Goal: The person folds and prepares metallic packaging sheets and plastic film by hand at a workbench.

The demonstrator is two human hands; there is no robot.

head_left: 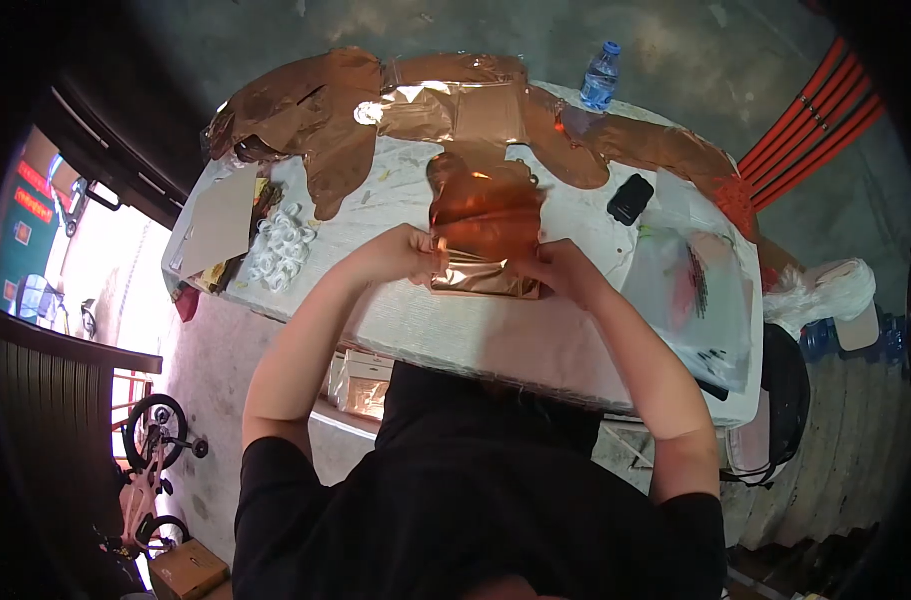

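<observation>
A shiny copper-coloured foil piece (pixel 488 220) lies flat in front of me, its upper part blurred and its lower edge folded into a bright band. My left hand (pixel 408 254) is closed on its left edge, fingers pinched together. On the opposite edge, my right hand (pixel 566 271) pinches the same foil near the lower right corner. Directly beyond it, more copper foil pieces (pixel 341 100) with rounded outlines spread along the far side of the white-covered table (pixel 406 325).
White looped pieces (pixel 283 247) lie left, beside a grey-beige board (pixel 219 225). To the right are a black case (pixel 631 199) and clear plastic bags (pixel 691 300). A water bottle (pixel 601 76) stands at the far edge. Red poles (pixel 816 115) rise behind the table's right end.
</observation>
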